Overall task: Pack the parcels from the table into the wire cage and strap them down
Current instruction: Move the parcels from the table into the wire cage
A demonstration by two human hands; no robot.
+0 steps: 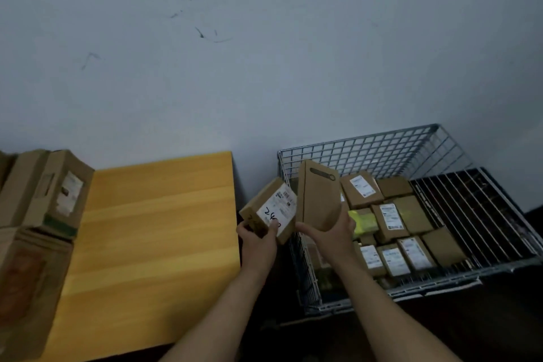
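Head view has two parcels in hand at the left edge of the wire cage. The left grip is curled round a labelled parcel. The right grip pinches a plain flat parcel upright, above the packed parcels lying flat in the cage's left part. The right part shows bare dark bars. Left of the cage is the yellow table, with larger boxes at its left edge. This looks like the loading step. Next, each held parcel needs turning flat and lowering into a gap. No strap shows.
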